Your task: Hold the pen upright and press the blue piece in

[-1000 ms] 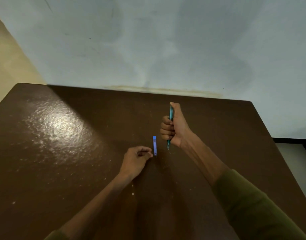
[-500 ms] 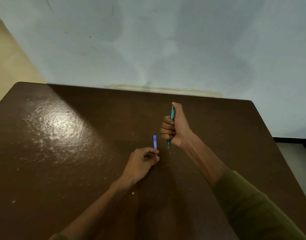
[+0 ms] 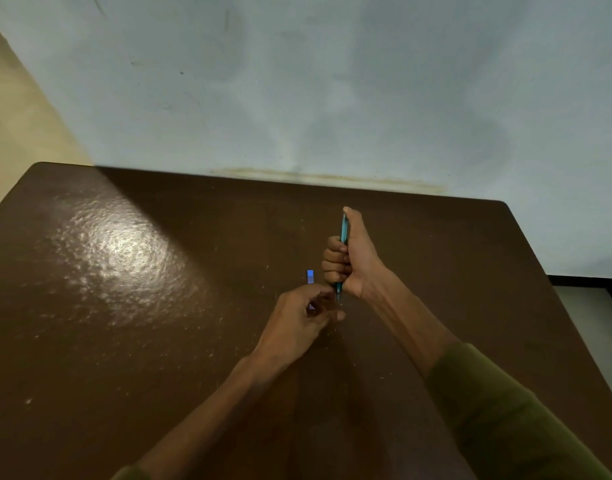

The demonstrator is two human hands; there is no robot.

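Right hand (image 3: 349, 259) has its fist wrapped round a teal pen (image 3: 343, 237), held upright with the tip pointing down, just above the table (image 3: 124, 341). Left hand (image 3: 299, 322) is just near-left of it, fingers curled and pinching a small blue strip (image 3: 310, 277) (partly hidden by the fingers). Pale wall (image 3: 332, 81) sits behind.

A glossy brown table (image 3: 124, 306) stands against a stained pale-blue wall (image 3: 332, 81).
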